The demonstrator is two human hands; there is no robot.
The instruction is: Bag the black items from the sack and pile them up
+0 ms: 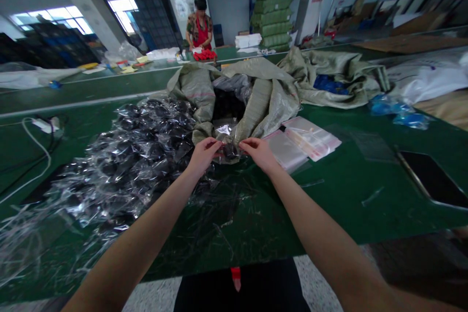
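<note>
Between my two hands is a small clear plastic bag [229, 150] with something dark inside. My left hand [206, 152] pinches its left side with thumb and fingertips. The right side of the bag is pinched by my right hand [257, 150]. Directly behind it lies an open grey-green woven sack [270, 102], its mouth toward me, with a dark inside. To the left spreads a heap of clear-wrapped black items [146, 141]. A stack of flat clear bags [307, 139] lies right of my right hand.
A phone [435, 178] rests at the right of the green table [336, 200]. Plastic strips [25, 239] lie at the front left, near a white cable [47, 151]. Another woven sack [351, 66] holds blue items. A person in a red apron [202, 31] stands across the tables.
</note>
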